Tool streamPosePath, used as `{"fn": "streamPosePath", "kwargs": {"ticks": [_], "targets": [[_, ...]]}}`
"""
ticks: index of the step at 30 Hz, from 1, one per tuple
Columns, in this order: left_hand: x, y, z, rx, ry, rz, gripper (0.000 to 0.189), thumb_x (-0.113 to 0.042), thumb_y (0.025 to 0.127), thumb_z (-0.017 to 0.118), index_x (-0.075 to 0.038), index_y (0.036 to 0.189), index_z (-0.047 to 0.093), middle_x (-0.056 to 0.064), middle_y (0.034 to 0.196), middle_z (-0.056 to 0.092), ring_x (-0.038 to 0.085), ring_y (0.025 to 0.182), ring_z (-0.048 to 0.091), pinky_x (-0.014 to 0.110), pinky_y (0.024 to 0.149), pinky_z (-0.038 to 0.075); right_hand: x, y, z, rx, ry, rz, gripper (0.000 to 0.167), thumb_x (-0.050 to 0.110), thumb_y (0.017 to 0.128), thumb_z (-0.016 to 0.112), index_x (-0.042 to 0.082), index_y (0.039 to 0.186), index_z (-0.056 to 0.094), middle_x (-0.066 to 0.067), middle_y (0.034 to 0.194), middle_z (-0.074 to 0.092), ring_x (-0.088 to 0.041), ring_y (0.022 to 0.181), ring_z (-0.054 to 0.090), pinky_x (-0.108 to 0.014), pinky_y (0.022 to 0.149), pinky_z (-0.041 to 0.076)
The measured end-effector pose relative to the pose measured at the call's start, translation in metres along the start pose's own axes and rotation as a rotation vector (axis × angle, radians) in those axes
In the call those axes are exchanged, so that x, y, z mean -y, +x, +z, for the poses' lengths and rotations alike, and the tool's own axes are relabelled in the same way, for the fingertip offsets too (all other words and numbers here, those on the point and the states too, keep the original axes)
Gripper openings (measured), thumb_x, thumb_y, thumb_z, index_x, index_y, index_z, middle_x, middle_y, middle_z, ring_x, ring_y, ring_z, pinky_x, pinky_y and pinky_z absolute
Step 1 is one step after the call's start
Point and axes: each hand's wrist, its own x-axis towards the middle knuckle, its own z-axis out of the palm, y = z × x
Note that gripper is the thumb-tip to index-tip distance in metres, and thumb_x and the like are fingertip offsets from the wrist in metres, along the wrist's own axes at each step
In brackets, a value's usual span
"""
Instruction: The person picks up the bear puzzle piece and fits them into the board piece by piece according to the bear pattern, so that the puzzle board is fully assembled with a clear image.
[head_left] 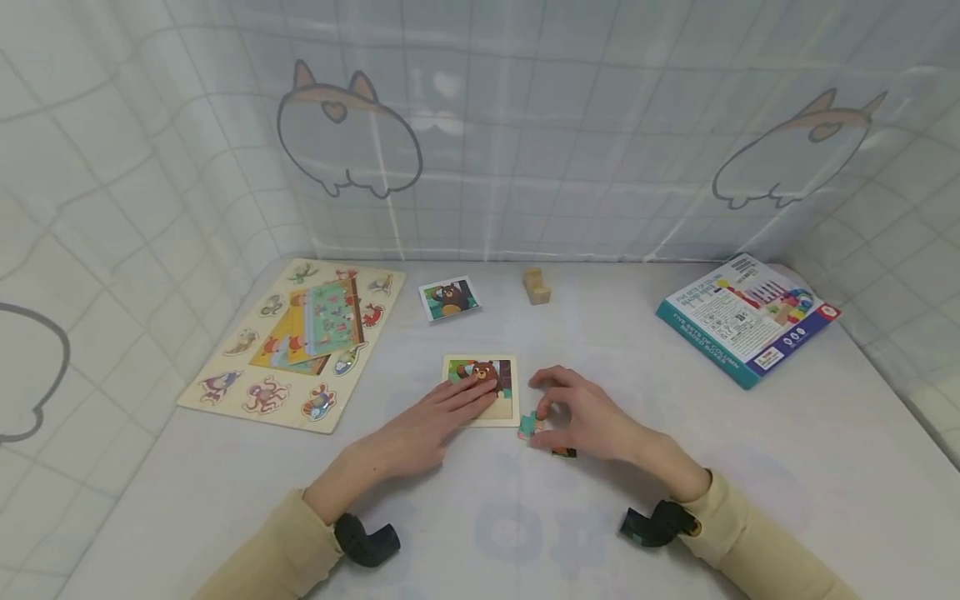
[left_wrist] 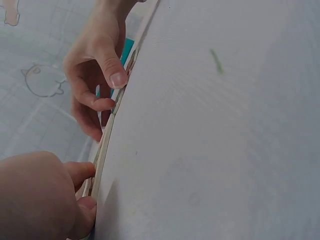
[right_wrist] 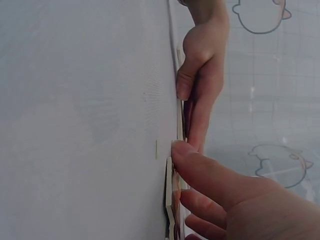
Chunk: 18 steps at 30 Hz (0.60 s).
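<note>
A small square wooden puzzle tray (head_left: 481, 421) lies in front of me, with bear picture pieces (head_left: 486, 369) fitted in its upper part and bare wood below. My left hand (head_left: 427, 425) rests on it, fingers stretched across the picture. Just right of the tray, my right hand (head_left: 592, 421) pinches a teal jigsaw piece (head_left: 527, 426) between thumb and fingers, low over the table. Another dark and orange piece (head_left: 564, 452) lies partly hidden under that hand. Seen from the right wrist, the thumb (right_wrist: 187, 152) is close against thin wooden piece edges (right_wrist: 170, 200).
A bear picture card (head_left: 450, 298) and a small wooden block (head_left: 536, 286) lie beyond the tray. At left is a sea-animal board (head_left: 225, 358) with picture cards (head_left: 330, 321) on it. A boxed toy (head_left: 746, 317) sits at back right, near the curtain (head_left: 562, 150).
</note>
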Motion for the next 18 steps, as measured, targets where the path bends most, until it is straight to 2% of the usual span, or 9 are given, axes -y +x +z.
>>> {"fn": "streamPosePath", "kwargs": {"ticks": [10, 18], "targets": [[-0.0018, 0.0004, -0.0011, 0.001, -0.02, -0.031, 0.087, 0.015, 0.081, 0.053, -0.013, 0.159, 0.026, -0.001, 0.168, 0.015, 0.021, 0.155, 0.015, 0.044, 0.126, 0.014, -0.0036, -0.0005, -0.0038, -0.004, 0.037, -0.046, 0.016, 0.026, 0.08, 0.086, 0.02, 0.086, 0.072, -0.002, 0.13, 0.06, -0.025, 0.128, 0.055, -0.048, 0.105, 0.048], [-0.0011, -0.0024, -0.0013, 0.0, -0.015, -0.063, 0.087, 0.014, 0.081, 0.054, -0.014, 0.159, 0.027, 0.0, 0.169, 0.013, 0.024, 0.154, 0.017, 0.045, 0.124, 0.023, -0.0066, 0.0003, -0.0048, 0.01, 0.058, -0.055, 0.014, 0.028, 0.084, 0.082, 0.019, 0.09, 0.074, -0.002, 0.129, 0.061, -0.023, 0.121, 0.057, -0.045, 0.1, 0.051]]}}
